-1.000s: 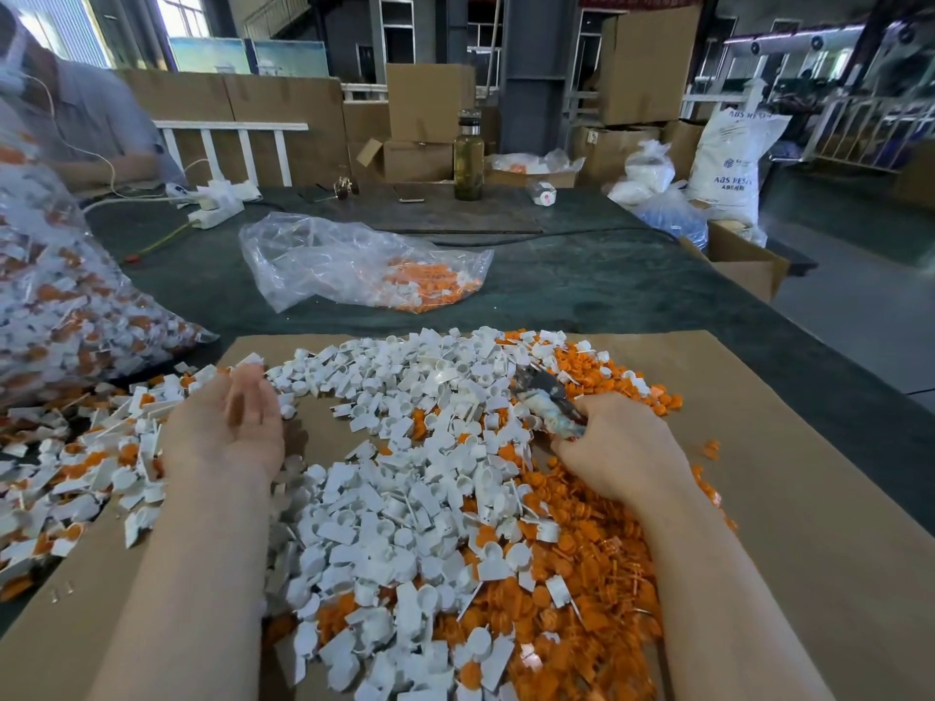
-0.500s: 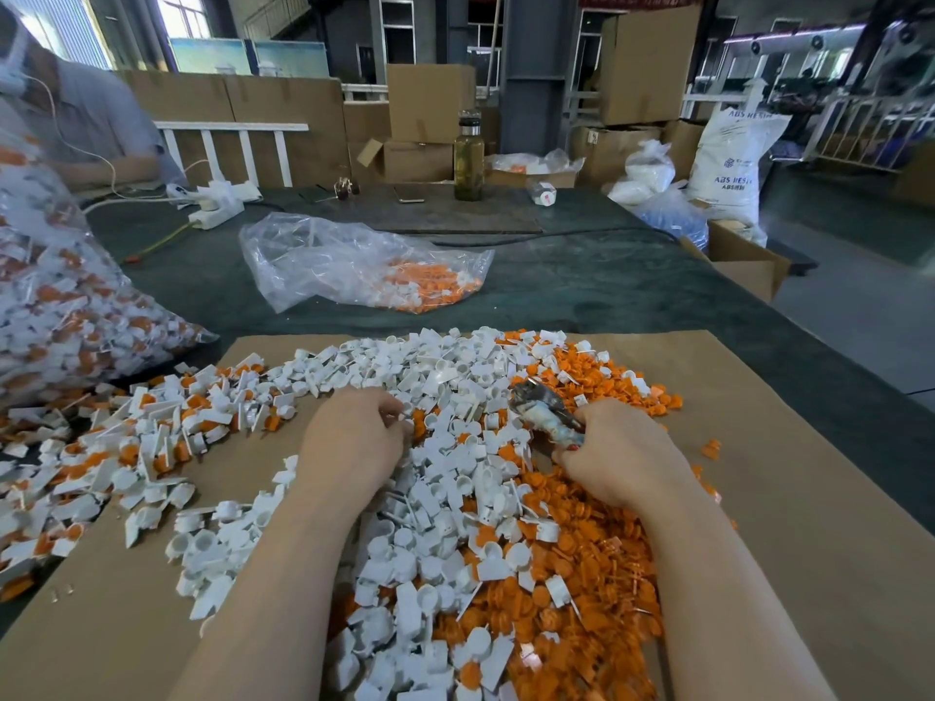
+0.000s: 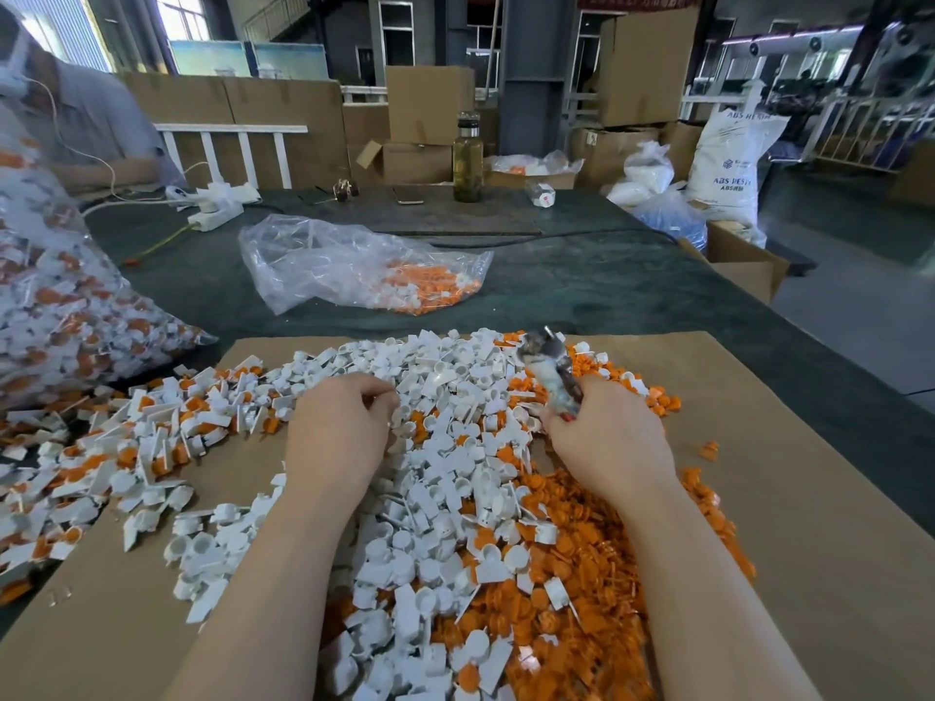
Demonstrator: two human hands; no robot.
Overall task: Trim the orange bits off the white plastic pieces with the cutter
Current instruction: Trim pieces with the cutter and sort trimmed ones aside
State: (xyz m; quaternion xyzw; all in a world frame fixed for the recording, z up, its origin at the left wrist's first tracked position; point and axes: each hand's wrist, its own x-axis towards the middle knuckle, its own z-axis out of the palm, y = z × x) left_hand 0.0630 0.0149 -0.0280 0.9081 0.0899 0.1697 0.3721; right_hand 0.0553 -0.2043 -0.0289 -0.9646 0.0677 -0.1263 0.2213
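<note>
White plastic pieces (image 3: 445, 447): heaped across the cardboard sheet (image 3: 789, 498) in front of you, many with orange still attached, mostly on your left.
Orange bits (image 3: 582, 589): cut-offs piled near your right forearm, mixed into the white at the edges.
Left hand (image 3: 336, 437): your fingers curl down into the pile; whether they have pinched a piece is hidden, so I cannot tell.
Right hand (image 3: 609, 442): you grip the cutter (image 3: 549, 371) by its handles, nose pointing up and away from you, above the heap.
Cutter jaws: blurred; their gap cannot be read.
Risk, fingers: your left fingertips will likely sit close to the blades when you feed a small piece; a short hold would put skin in the cut.
Risk, sorting: trimmed and untrimmed pieces lie touching, so you could likely pick a finished one or miss an orange one.
Risk, spill: loose pieces sit near the sheet's left edge and a sweep of your arm could push them off.
</note>
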